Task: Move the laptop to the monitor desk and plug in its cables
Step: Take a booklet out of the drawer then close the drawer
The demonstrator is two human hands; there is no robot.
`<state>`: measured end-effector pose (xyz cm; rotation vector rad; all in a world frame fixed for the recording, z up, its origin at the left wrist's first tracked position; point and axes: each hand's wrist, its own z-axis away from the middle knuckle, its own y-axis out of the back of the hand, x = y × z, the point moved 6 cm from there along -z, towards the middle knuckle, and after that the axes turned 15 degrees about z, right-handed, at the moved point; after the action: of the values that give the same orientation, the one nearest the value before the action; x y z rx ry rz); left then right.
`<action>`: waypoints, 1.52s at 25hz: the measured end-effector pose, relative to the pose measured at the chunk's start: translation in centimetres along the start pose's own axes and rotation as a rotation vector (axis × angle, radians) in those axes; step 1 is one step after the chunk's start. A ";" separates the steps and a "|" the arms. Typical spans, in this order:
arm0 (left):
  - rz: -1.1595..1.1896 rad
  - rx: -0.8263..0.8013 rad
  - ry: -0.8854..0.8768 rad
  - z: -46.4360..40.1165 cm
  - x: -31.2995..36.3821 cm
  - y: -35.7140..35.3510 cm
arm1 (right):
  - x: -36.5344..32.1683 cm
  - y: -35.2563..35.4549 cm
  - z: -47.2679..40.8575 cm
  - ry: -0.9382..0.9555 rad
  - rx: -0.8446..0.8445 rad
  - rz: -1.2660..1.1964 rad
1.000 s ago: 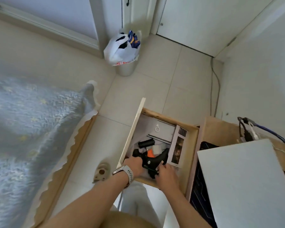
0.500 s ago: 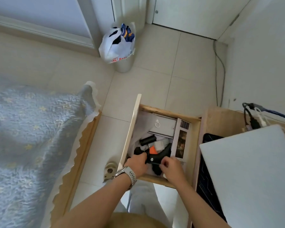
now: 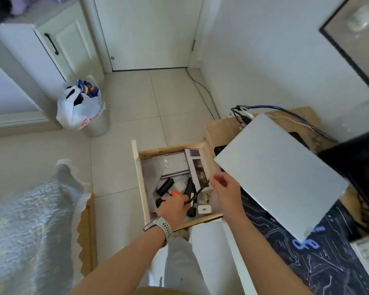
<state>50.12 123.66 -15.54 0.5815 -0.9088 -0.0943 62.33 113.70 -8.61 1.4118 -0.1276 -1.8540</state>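
A closed silver laptop [image 3: 279, 173] lies on the wooden desk [image 3: 222, 126] at the right, over a dark patterned mat [image 3: 320, 265]. Black, white and blue cables [image 3: 245, 116] bunch at the desk's far corner beside the laptop. Left of the desk a wooden drawer [image 3: 140, 177] stands pulled out, full of small items. My left hand [image 3: 175, 206], with a watch on its wrist, reaches into the drawer and grips a black tool with an orange part [image 3: 188, 189]. My right hand [image 3: 224, 188] hovers over the drawer's right side, pinching a thin dark cable [image 3: 200, 189] that runs down to my left hand.
A white charger block [image 3: 204, 209], a black cylinder [image 3: 165, 186] and boxes lie in the drawer. A bin with a white plastic bag [image 3: 79, 109] stands on the tiled floor at the back left. A bed with a blue quilt [image 3: 28, 231] fills the left. A dark monitor [image 3: 358, 165] sits at the right edge.
The view has tilted up and turned right, showing more of the desk and door. My right hand has lifted out of the drawer, drawing the thin cable up from the black tool.
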 end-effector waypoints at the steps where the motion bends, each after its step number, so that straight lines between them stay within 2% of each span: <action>1: 0.010 -0.023 -0.041 0.8 0.4 -0.1 | 0.1 0.5 1.3 -0.019 0.038 -0.051; 3: 0.056 -0.071 -0.115 2.4 1.7 -0.6 | 0.7 1.2 4.0 -0.039 0.070 -0.093; 6: 0.080 -0.132 -0.251 4.6 3.6 -2.2 | 2.5 1.3 8.1 -0.015 0.074 -0.003; 8: 0.076 -0.226 -0.294 5.9 4.4 -4.3 | 4.7 2.2 10.6 -0.040 0.141 0.014; 11: 0.051 -0.344 -0.332 8.0 6.1 -8.0 | 9.0 6.2 14.2 -0.182 0.309 -0.046; 16: -0.169 -0.369 -0.530 11.0 11.7 -13.8 | 17.4 15.1 21.1 -0.402 0.578 -0.160; 20: -0.215 -0.403 -0.586 12.9 14.9 -18.8 | 24.0 21.0 27.1 -0.527 0.739 -0.233; 23: -0.256 -0.432 -0.626 15.1 16.7 -23.2 | 29.1 25.0 32.3 -0.634 0.819 -0.181; 25: -0.264 -0.437 -0.624 16.7 17.4 -26.2 | 32.7 27.6 35.8 -0.713 0.819 -0.073; 29: -0.250 -0.400 -0.600 19.0 18.6 -30.4 | 39.7 31.0 41.3 -0.894 0.703 0.240; 32: -0.251 -0.357 -0.577 19.7 19.6 -32.8 | 43.4 32.3 43.1 -0.946 0.662 0.249; 38: -0.284 -0.315 -0.550 20.5 20.4 -35.7 | 46.5 33.6 42.0 -0.923 0.536 0.270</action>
<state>52.88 78.19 -9.52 0.3882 -1.3067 -0.6676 40.63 46.14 -11.61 0.6685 -1.2765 -2.1700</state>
